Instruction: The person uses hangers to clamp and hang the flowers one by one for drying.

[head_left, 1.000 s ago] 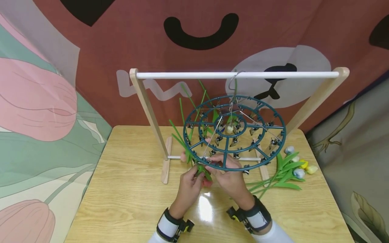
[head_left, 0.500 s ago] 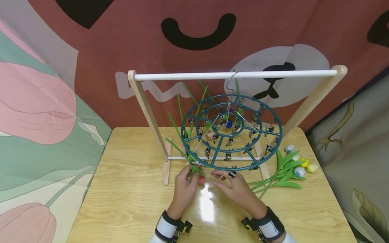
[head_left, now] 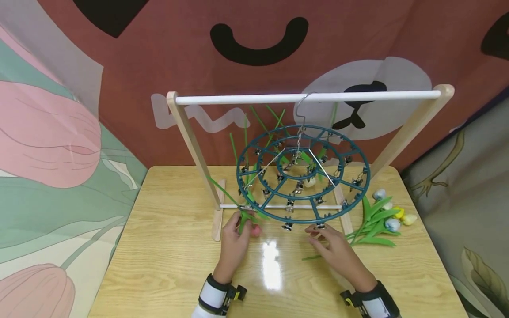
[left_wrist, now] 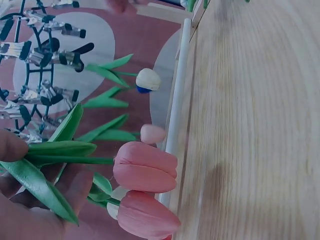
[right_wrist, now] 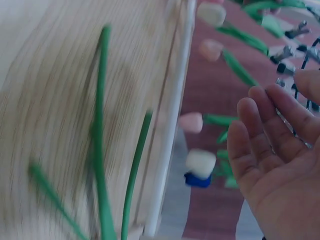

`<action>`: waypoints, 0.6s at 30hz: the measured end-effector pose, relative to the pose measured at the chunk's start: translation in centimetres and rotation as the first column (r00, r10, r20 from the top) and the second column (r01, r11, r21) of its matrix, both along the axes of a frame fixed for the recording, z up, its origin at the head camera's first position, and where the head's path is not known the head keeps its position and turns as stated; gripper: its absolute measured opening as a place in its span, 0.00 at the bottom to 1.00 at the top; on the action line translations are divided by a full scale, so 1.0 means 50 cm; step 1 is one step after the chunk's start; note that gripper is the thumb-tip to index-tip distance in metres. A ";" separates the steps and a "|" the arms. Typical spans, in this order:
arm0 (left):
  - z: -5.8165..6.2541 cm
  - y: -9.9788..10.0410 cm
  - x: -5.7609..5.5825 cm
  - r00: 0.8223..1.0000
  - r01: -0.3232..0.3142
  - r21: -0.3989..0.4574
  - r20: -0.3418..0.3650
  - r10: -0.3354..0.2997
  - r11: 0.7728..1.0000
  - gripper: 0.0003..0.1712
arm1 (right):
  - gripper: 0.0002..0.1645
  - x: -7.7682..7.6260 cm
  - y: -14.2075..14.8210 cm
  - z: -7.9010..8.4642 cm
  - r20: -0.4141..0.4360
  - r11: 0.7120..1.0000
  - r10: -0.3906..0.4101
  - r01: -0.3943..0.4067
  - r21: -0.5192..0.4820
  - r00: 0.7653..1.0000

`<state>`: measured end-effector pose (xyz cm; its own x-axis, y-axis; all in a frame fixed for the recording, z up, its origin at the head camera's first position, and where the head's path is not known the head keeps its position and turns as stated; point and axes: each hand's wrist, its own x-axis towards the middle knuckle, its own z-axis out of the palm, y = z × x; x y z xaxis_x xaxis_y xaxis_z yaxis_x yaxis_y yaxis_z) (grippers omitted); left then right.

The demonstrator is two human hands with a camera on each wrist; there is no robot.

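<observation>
Two bare hands work at a round teal hanger point(head_left: 297, 178), which hangs by a metal hook point(head_left: 304, 106) from the white bar point(head_left: 238, 100) of a wooden stand on the tabletop point(head_left: 171, 247). The left hand point(head_left: 234, 236) is at the hanger's near left edge, thumb and fingers closed round the stem and leaves of a pink tulip point(left_wrist: 145, 167). That tulip points head down, its stem running up past the rim, leaning left. A metal clip point(head_left: 247, 208) sits right by the stem; whether it bites on it cannot be told. A second pink tulip point(left_wrist: 147, 215) is just beside the first in the left wrist view.

The right hand point(head_left: 336, 249) is at the near right edge, fingers relaxed and slightly bent, with nothing in its grasp. A clip point(head_left: 320, 225) on the rim is close by its fingertips; the views leave contact unclear. Loose green stems point(right_wrist: 100, 130) lie on the tabletop below that hand, and a bunch of blue, white and yellow tulips point(head_left: 375, 221) lies to the right.

More tulips hang heads down under the hanger, among them a white one point(left_wrist: 148, 79) and a pale pink one point(left_wrist: 152, 133). Behind stands a reddish-brown cloth point(head_left: 159, 48).
</observation>
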<state>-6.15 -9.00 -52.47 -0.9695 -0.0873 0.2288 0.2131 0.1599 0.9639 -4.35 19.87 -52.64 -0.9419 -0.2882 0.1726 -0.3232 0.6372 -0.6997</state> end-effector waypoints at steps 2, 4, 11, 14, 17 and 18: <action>-0.003 -0.003 -0.001 1.000 -0.010 -0.006 0.002 0.010 1.000 0.14 | 0.09 0.001 0.019 -0.003 -0.013 0.999 -0.023 0.023 0.027 1.000; -0.006 -0.006 -0.002 1.000 -0.026 -0.026 -0.010 0.026 0.999 0.14 | 0.10 0.002 0.039 -0.005 -0.027 0.998 -0.043 0.044 0.049 0.999; -0.015 -0.015 -0.007 0.992 -0.088 -0.157 -0.107 0.072 0.984 0.17 | 0.12 0.006 0.095 -0.018 -0.107 0.990 -0.092 0.102 0.096 0.990; -0.014 -0.015 -0.005 0.987 -0.121 -0.211 -0.126 0.096 0.970 0.21 | 0.14 0.010 0.103 -0.035 -0.120 0.983 -0.090 0.107 0.149 0.989; -0.015 -0.010 0.003 0.980 -0.159 -0.229 -0.151 0.126 0.960 0.24 | 0.13 0.016 0.107 -0.053 -0.135 0.968 -0.082 0.111 0.227 0.987; -0.015 -0.009 0.006 0.975 -0.181 -0.236 -0.168 0.143 0.955 0.24 | 0.13 0.020 0.110 -0.057 -0.141 0.960 -0.081 0.115 0.255 0.987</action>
